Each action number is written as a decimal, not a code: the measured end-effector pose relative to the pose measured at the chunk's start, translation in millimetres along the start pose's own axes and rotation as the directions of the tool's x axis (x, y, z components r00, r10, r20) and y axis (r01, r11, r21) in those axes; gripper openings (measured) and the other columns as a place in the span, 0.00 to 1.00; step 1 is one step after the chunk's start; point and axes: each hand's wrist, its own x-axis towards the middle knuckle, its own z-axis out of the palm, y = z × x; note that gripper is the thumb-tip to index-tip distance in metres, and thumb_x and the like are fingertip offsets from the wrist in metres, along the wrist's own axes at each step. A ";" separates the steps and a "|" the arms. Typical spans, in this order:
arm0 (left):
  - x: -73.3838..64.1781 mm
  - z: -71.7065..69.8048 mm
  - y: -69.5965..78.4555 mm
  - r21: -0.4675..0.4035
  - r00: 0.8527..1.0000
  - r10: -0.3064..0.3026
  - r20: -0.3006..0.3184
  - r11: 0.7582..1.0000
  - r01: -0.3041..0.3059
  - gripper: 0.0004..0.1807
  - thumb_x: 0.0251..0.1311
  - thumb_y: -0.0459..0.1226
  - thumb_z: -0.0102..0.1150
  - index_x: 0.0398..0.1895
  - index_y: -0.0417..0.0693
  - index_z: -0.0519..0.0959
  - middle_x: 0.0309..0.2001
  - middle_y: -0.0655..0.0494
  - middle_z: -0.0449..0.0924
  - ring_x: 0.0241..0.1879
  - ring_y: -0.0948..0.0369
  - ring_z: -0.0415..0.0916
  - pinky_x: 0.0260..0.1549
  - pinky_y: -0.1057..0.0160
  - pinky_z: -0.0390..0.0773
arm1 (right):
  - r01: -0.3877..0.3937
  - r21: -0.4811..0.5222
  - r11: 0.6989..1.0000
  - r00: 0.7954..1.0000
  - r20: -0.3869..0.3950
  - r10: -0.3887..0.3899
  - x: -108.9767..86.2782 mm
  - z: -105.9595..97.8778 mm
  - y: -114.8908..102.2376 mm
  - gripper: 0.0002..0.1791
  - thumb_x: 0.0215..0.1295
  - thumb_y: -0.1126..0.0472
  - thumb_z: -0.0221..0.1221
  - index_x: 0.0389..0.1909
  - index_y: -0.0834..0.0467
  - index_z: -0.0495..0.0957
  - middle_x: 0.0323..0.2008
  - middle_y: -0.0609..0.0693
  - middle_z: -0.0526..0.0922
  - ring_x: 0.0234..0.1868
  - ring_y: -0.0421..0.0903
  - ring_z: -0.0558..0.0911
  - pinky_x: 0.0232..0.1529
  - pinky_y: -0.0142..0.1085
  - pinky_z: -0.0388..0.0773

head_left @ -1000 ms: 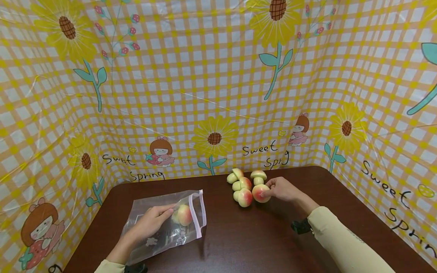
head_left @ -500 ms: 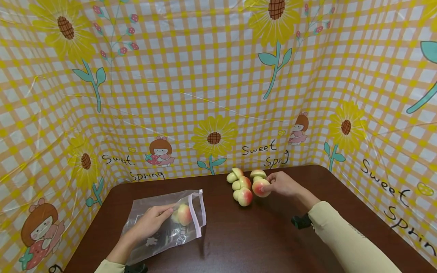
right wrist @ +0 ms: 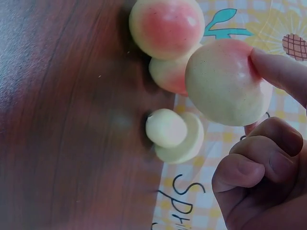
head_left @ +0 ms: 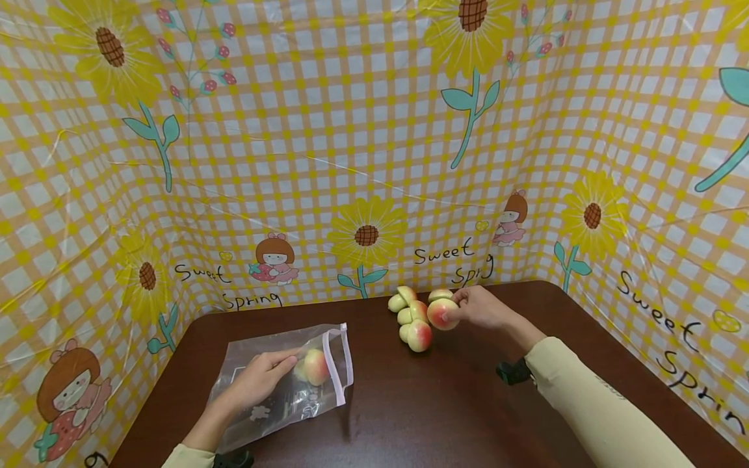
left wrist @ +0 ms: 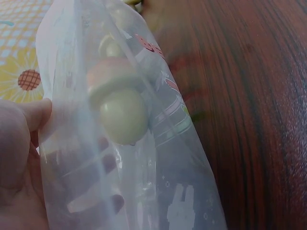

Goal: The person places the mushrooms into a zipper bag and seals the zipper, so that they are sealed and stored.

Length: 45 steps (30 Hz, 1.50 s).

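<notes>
The right hand [head_left: 484,308] pinches a mushroom [head_left: 441,314]; the left hand [head_left: 259,379] grips a clear bag [head_left: 251,346], exact finger placement uncertain through plastic.

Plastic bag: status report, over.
Left hand holds plastic bag, mushroom inside. Right hand pinches another mushroom. Three loose mushrooms toward the bag, possibly in the way.

The table [head_left: 409,406] leaves a bare lane to its far edge between a zip-top bag [head_left: 287,403] and three clustered toy mushrooms [head_left: 419,337] — a checked cloth [head_left: 328,130] rises beyond. The bag blocks much of the left; the right hand [head_left: 488,309], pinching another mushroom [head_left: 443,314], and its sleeve [head_left: 591,406] stand between that lane and the right edge.
</notes>
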 end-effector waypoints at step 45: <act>3.2 -1.9 1.2 -0.020 0.999 -0.047 -0.001 0.999 0.047 0.19 0.76 0.44 0.50 0.64 0.54 0.79 0.64 0.50 0.78 0.68 0.47 0.70 0.66 0.39 0.68 | 0.113 0.002 0.994 0.991 0.065 -0.113 17.6 44.6 -67.6 0.22 0.55 0.48 0.73 0.44 0.58 0.82 0.16 0.43 0.65 0.17 0.40 0.62 0.20 0.31 0.59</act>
